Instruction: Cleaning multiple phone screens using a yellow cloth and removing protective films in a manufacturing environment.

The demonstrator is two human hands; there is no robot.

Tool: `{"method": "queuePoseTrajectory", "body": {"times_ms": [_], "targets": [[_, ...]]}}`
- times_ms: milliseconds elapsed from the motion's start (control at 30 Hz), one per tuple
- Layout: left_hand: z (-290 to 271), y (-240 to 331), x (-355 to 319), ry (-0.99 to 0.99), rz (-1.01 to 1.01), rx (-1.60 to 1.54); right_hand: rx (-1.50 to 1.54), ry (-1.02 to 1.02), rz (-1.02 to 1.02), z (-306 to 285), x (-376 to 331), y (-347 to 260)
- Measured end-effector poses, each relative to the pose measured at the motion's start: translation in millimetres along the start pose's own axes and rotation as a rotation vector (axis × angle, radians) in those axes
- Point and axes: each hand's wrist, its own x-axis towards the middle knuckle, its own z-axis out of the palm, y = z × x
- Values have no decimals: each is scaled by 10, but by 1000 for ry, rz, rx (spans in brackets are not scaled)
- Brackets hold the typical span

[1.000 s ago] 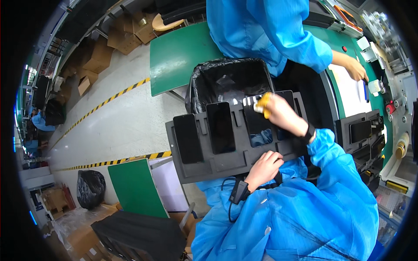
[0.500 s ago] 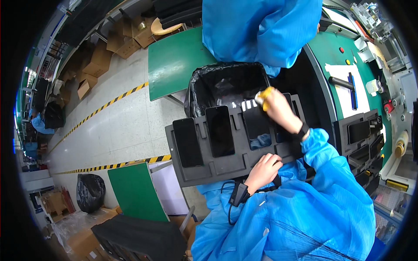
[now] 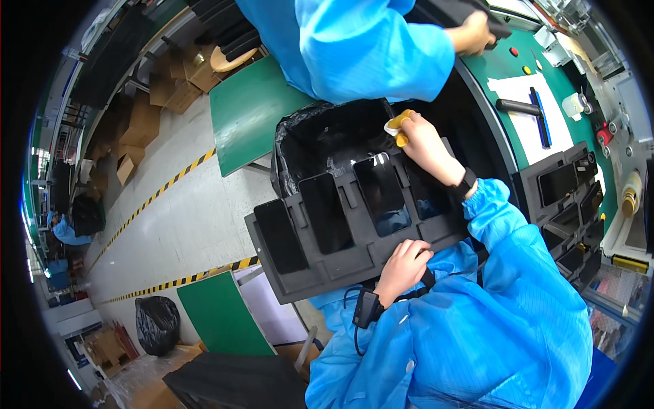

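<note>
Right hand (image 3: 424, 140) closed around a small white scrap (image 3: 394, 125), yellow finger cots on, at the tray's far edge just over the black-lined bin (image 3: 327, 140). Left hand (image 3: 403, 262) curled on the near edge of the black tray (image 3: 340, 262), gripping it. Tray holds dark phones (image 3: 381, 194) in slots, tilted over the lap. A co-worker's blue sleeve (image 3: 354, 48) leans in right behind the bin. Green surface (image 3: 507, 65) to the right carries another loaded tray (image 3: 565, 198).

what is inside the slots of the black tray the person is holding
The tray holds flat dark phones, one per slot. The right hand covers the far end, so that slot's contents are hidden. The left hand grips the near edge.
</note>
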Motion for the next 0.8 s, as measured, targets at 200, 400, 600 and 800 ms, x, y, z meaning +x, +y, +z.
{"method": "queuePoseTrajectory", "body": {"times_ms": [200,400,600,800], "targets": [[-354,125,-168,69,-67,207,217,-130,3,24,-456,-405],[-595,11,-663,152,-210,314,337,-460,-305,492,-449,-1099],[-559,-53,-700,192,-212,332,139,-331,-257,801,232,-754],[-545,-95,-721,231,-211,304,247,-222,-264,542,88,-834]]}}
